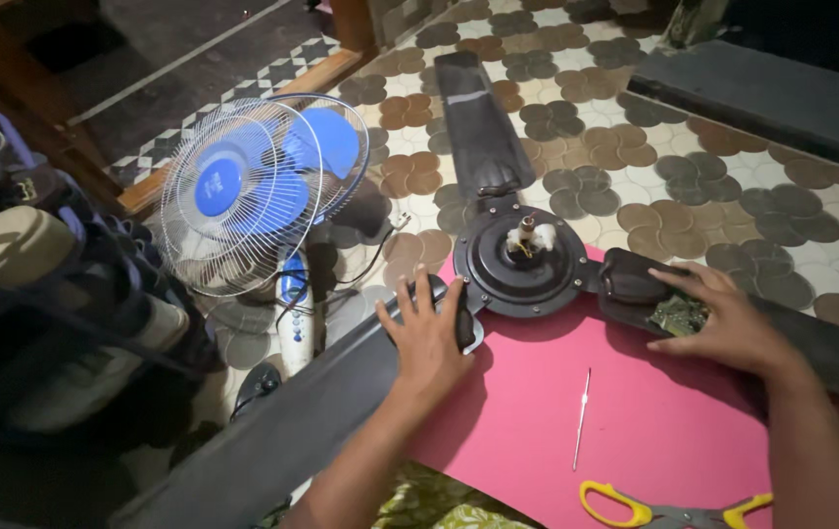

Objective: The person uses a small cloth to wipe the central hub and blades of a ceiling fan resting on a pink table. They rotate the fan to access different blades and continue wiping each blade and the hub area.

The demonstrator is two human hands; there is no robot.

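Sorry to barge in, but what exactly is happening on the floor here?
A person is bent over a dark ceiling fan lying partly on a pink sheet. The left hand rests flat on one blade's bracket near the hub, and the right hand presses on another blade's bracket. A thin metal tool and yellow-handled scissors lie on the sheet. A blue table fan stands beside them.
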